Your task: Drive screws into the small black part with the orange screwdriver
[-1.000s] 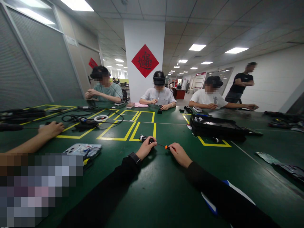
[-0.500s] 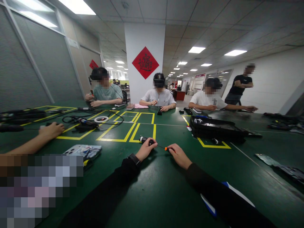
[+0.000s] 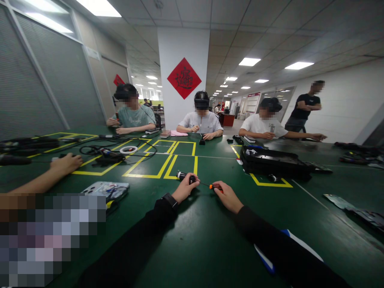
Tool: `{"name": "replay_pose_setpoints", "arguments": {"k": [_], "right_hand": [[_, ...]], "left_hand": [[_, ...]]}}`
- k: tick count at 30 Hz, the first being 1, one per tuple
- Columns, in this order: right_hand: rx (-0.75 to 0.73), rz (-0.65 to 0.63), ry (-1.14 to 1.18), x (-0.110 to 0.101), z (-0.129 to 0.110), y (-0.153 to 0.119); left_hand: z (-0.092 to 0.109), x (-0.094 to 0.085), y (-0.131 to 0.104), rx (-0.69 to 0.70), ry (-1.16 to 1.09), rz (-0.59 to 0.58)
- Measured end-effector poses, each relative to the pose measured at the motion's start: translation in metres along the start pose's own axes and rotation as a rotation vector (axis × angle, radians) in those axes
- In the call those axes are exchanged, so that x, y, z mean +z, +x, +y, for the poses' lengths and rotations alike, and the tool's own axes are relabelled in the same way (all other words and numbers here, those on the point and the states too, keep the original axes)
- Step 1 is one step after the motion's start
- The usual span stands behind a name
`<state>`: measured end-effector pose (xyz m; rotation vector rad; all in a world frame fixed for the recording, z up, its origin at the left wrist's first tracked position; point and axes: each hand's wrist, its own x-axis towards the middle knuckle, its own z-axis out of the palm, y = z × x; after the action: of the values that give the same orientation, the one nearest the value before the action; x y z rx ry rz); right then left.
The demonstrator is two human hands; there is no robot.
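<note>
1. Holds a black cylinder with a white band (image 3: 182, 176) in the left hand (image 3: 183, 189), just beside the yellow tape outline (image 3: 196, 166) on the green table (image 3: 180, 252).
2. Grips a slim screwdriver (image 3: 211, 187) in the right hand (image 3: 228, 197), orange at the collar, with its bare shaft (image 3: 205, 184) pointing left toward the other fingertips.
3. Lies, in the cylinder's case, leftward from the right fingers, across that short exposed shaft; nearer by far to the left hand, inside its grasp.
4. Runs roughly left to right along the cylinder's long axis, dipping slightly toward the right hand; nearly in line with the shaft, end toward end.
5. Curls the left fingers closely around the cylinder's right end, leaving the banded end jutting out to the left.
6. Pinches the right thumb and fingers narrowly on the screwdriver's handle.
7. Cannot tell contact from a slight gap at the shaft's tip, too small to make out.
</note>
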<state>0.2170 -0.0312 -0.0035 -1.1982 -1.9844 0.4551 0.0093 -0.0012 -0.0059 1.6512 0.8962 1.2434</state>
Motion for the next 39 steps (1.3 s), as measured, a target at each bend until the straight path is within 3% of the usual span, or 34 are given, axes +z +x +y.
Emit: {"name": "replay_pose_setpoints", "arguments": {"k": [12, 17, 21, 27, 39], "right_hand": [[-0.029, -0.010, 0.072, -0.001, -0.004, -0.001], [0.018, 0.063, -0.049, 0.003, 0.004, 0.002], [-0.048, 0.034, -0.082, 0.002, 0.004, 0.002], [-0.037, -0.011, 0.005, 0.000, -0.003, -0.001], [-0.051, 0.011, -0.060, 0.002, 0.000, -0.001]], "left_hand": [[-0.002, 0.000, 0.000, -0.007, 0.100, 0.045], [-0.003, -0.001, 0.001, 0.007, 0.053, 0.025], [-0.002, -0.001, 0.001, -0.012, 0.022, 0.019], [-0.003, 0.000, 0.001, -0.024, 0.042, 0.033], [0.006, 0.000, -0.002, -0.050, 0.039, 0.029]]}}
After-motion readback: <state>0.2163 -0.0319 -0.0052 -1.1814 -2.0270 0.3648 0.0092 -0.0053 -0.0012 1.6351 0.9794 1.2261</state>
